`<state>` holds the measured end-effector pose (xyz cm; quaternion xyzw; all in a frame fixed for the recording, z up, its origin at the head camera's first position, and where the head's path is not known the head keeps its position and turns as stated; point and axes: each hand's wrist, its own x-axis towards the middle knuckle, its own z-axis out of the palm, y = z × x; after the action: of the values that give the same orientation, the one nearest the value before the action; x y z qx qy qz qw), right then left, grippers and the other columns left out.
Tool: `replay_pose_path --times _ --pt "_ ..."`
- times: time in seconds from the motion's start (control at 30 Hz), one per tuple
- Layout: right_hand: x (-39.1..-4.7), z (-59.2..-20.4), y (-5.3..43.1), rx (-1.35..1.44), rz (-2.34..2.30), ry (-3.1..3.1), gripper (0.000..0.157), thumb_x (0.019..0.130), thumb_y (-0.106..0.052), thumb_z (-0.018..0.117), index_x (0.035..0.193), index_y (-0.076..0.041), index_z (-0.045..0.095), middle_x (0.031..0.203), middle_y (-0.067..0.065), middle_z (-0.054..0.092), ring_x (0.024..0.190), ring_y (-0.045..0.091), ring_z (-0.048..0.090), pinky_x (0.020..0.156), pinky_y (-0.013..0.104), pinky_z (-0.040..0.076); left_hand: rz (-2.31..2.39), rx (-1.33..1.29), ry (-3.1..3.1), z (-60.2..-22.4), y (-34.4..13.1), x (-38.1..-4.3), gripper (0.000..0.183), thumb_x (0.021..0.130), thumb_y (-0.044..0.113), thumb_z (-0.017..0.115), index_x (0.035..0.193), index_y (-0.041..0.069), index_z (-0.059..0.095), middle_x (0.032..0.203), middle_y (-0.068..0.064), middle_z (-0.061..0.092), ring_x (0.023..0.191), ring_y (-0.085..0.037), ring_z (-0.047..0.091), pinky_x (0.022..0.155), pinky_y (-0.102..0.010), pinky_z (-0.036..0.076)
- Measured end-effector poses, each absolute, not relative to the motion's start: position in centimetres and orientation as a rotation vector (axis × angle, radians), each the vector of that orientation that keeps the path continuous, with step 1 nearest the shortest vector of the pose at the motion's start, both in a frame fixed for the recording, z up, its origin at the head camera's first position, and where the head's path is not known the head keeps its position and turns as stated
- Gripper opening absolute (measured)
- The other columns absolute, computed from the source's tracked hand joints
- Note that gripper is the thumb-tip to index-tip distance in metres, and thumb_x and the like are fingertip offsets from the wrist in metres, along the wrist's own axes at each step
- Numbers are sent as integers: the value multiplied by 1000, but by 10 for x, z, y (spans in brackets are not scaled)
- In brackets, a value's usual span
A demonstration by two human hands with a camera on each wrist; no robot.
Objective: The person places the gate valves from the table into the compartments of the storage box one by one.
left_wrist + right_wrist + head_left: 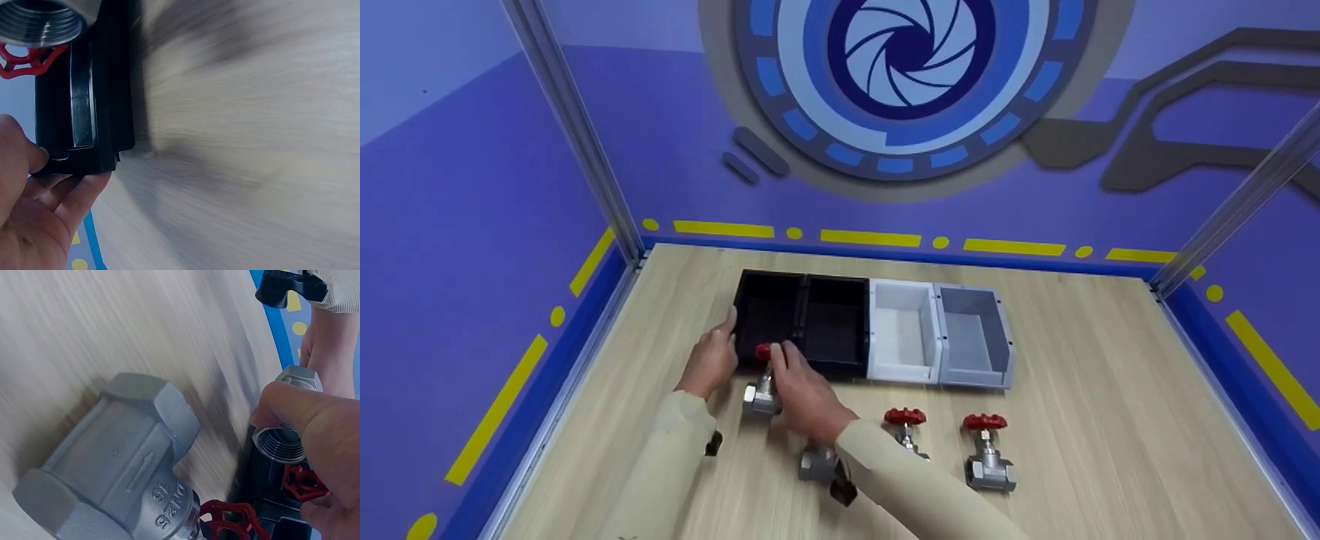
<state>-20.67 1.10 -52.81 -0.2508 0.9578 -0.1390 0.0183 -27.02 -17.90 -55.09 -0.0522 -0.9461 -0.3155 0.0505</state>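
Observation:
My left hand (711, 361) grips the left wall of the leftmost black bin (765, 309). In the left wrist view its thumb lies on the rim and the fingers bend against the outside. My right hand (812, 396) holds a metal gate valve (762, 400) with a red handwheel (35, 63) by the body, at that bin's front edge. The handwheel points toward the bin, and the valve's threaded opening shows in both wrist views. Beneath the right wrist is a second gate valve (112, 461), partly hidden in the head view, with its own red handwheel.
Another black bin (834, 319), a white bin (901, 330) and a grey bin (969, 337) continue the row rightward. Two more gate valves stand on the wooden table: one (906, 426) partly behind the right sleeve, one (990, 471) farther right. Blue-purple panels enclose the table.

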Motion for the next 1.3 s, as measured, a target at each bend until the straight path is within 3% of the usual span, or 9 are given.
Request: replay_pose_path --times 0.8,1.3 --pt "-223 -524 8 -831 -465 3044 114 64 -24 88 152 -2 19 153 25 29 138 34 41 103 36 46 -991 -140 -2885 -549 -176 -273 57 99 5 45 153 9 26 145 -20 46 126 -37 52 104 -49 43" --pt "-231 -520 5 -902 -367 3095 111 62 -25 88 149 -1 24 148 26 35 133 35 46 97 37 51 -953 -175 -2865 -553 -179 -270 57 99 4 47 152 8 29 143 -20 49 121 -38 56 98 -50 47"
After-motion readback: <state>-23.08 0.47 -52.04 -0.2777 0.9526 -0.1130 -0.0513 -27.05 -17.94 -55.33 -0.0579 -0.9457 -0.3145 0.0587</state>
